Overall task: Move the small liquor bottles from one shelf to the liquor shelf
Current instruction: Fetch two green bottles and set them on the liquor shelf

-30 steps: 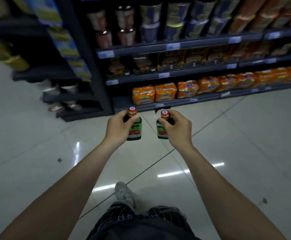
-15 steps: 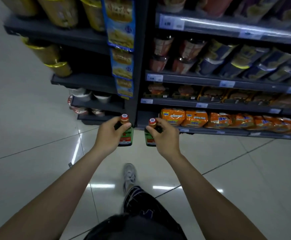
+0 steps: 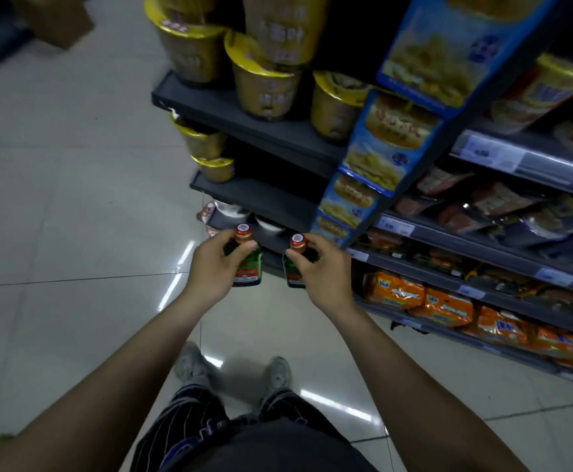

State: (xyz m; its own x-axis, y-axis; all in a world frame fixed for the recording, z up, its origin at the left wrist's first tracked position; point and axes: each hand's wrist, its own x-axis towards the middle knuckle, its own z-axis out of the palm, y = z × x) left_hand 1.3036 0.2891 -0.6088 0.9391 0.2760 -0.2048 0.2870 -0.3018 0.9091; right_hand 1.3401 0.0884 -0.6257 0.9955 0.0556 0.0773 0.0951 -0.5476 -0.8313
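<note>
You're holding two small green liquor bottles upright over the tiled floor [image 3: 73, 199]. Your left hand [image 3: 215, 264] is curling round the left bottle [image 3: 250, 271], and your right hand [image 3: 322, 270] is wrapping the right bottle [image 3: 291, 278] just under its red cap [image 3: 297, 242]. Both are hanging near each other, not touching, in front of the dark shelf [image 3: 244, 117] of yellow noodle cups [image 3: 264, 83].

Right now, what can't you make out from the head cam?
Head view only:
- Left bottle and right bottle: labels mostly covered by the left hand and right hand; print too small.
- Price tags: blurred, unreadable.
- Gold cups: lettering smeared; top ones cut by the upper edge.
- Liquor shelf: none in frame.
- Orange packets: row runs off the right edge.
</note>
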